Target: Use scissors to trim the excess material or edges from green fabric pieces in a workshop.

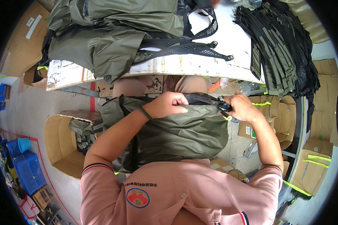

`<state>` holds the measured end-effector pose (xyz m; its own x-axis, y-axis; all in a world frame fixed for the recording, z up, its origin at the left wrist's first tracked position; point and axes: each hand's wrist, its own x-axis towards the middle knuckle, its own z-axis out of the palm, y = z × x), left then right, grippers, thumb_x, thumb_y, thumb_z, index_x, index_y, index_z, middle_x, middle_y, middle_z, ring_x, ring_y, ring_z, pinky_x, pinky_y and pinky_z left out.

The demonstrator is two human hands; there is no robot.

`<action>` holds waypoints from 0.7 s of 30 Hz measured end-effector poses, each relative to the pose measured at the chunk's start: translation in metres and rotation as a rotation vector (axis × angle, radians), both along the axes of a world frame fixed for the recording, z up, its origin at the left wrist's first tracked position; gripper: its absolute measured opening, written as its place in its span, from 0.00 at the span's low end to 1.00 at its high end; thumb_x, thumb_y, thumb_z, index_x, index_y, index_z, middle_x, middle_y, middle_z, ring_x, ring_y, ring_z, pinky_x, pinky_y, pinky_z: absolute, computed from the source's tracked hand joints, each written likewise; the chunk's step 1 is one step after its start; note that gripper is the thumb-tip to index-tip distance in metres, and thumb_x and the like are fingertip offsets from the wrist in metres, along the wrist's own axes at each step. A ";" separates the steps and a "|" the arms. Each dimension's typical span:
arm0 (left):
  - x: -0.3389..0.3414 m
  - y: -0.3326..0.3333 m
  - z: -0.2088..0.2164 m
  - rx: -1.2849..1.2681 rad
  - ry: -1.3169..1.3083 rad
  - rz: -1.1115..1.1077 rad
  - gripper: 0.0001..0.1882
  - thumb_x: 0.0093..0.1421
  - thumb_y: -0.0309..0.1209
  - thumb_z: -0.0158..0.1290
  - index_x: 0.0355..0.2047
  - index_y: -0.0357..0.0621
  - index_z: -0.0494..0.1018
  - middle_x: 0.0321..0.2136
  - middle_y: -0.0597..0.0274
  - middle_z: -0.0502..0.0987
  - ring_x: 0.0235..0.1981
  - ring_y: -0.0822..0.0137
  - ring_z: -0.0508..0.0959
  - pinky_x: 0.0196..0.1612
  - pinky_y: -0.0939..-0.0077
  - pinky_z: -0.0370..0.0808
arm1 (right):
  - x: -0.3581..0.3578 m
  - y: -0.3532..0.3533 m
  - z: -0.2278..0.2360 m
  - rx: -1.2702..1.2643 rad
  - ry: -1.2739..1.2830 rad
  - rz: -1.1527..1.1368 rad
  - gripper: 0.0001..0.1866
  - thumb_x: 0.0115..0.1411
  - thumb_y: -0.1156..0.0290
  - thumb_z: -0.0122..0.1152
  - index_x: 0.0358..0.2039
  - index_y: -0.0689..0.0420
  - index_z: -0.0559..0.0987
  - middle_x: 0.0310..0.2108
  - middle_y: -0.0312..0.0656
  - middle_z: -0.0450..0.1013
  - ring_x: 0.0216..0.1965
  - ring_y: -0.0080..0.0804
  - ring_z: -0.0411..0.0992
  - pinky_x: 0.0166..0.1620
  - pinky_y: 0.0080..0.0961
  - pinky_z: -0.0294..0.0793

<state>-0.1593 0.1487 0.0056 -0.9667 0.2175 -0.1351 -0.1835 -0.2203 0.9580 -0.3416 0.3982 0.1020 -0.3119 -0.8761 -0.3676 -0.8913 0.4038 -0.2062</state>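
Note:
An olive-green bag (180,131) of thin coated fabric hangs across my lap, below the table's near edge. My left hand (167,105) is closed on its upper edge, thumb on the outside. Black material (199,98) shows along the opening between my hands. At the bag's upper right corner, my right hand (239,107) is closed around a black strap end with a plastic buckle (224,105). A small yellow-green tab (227,118) dangles just below that hand. Folds hide part of the bag's left side.
On the white table (229,63) lie several olive bags (101,48) with black mesh straps (187,48). A thick bundle of olive and black straps (278,48) drapes over its right end. Open cardboard boxes (58,144) stand left and right; blue crates (28,172) are far left.

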 end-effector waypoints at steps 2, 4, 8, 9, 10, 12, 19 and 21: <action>0.011 -0.026 0.007 -0.410 0.200 0.021 0.12 0.55 0.29 0.60 0.37 0.37 0.74 0.33 0.61 0.76 0.35 0.70 0.75 0.41 0.75 0.72 | -0.006 0.014 -0.004 -0.038 0.009 -0.008 0.20 0.47 0.54 0.69 0.22 0.58 0.73 0.18 0.48 0.70 0.26 0.52 0.70 0.38 0.38 0.67; 0.029 -0.062 -0.001 -0.644 0.266 0.060 0.14 0.51 0.33 0.62 0.35 0.40 0.74 0.32 0.59 0.75 0.37 0.62 0.75 0.41 0.71 0.72 | -0.007 0.014 0.000 -0.062 0.011 -0.040 0.16 0.48 0.60 0.69 0.23 0.58 0.74 0.20 0.48 0.72 0.27 0.53 0.71 0.38 0.38 0.67; 0.082 -0.126 -0.015 -0.929 0.249 0.146 0.15 0.49 0.33 0.64 0.34 0.41 0.74 0.33 0.56 0.73 0.38 0.56 0.73 0.41 0.69 0.71 | -0.020 0.022 -0.011 -0.092 -0.003 -0.074 0.09 0.46 0.66 0.67 0.27 0.55 0.79 0.21 0.49 0.73 0.27 0.52 0.72 0.35 0.37 0.69; 0.087 -0.132 -0.014 -1.012 0.194 0.154 0.15 0.49 0.33 0.64 0.34 0.41 0.73 0.33 0.56 0.73 0.39 0.55 0.73 0.42 0.68 0.70 | -0.022 0.025 -0.016 -0.092 0.000 -0.067 0.09 0.46 0.66 0.67 0.27 0.55 0.79 0.21 0.49 0.73 0.27 0.52 0.72 0.35 0.37 0.69; 0.091 -0.135 -0.015 -1.013 0.193 0.164 0.15 0.49 0.33 0.64 0.34 0.41 0.73 0.33 0.56 0.73 0.39 0.55 0.73 0.42 0.68 0.70 | -0.024 0.027 -0.021 -0.069 0.001 -0.123 0.10 0.46 0.66 0.68 0.27 0.56 0.78 0.21 0.50 0.73 0.27 0.53 0.72 0.33 0.38 0.69; 0.103 -0.141 -0.009 -0.867 0.119 0.203 0.13 0.50 0.27 0.64 0.32 0.39 0.72 0.31 0.64 0.72 0.37 0.67 0.73 0.40 0.75 0.69 | -0.026 0.024 -0.026 -0.052 0.007 -0.148 0.13 0.46 0.64 0.69 0.28 0.58 0.78 0.21 0.52 0.72 0.26 0.56 0.71 0.30 0.40 0.70; 0.132 -0.129 -0.005 -0.126 -0.119 0.411 0.13 0.51 0.24 0.64 0.32 0.43 0.69 0.30 0.73 0.73 0.33 0.81 0.71 0.37 0.83 0.70 | -0.005 -0.019 -0.005 -0.079 0.117 -0.125 0.21 0.46 0.52 0.70 0.30 0.56 0.76 0.25 0.47 0.76 0.33 0.49 0.74 0.45 0.42 0.67; 0.141 -0.120 0.003 -0.009 -0.080 0.492 0.15 0.51 0.22 0.63 0.33 0.44 0.67 0.29 0.73 0.72 0.33 0.80 0.71 0.37 0.83 0.70 | 0.018 -0.048 0.004 -0.217 0.066 -0.039 0.24 0.44 0.50 0.71 0.30 0.56 0.74 0.27 0.44 0.74 0.33 0.46 0.73 0.43 0.40 0.64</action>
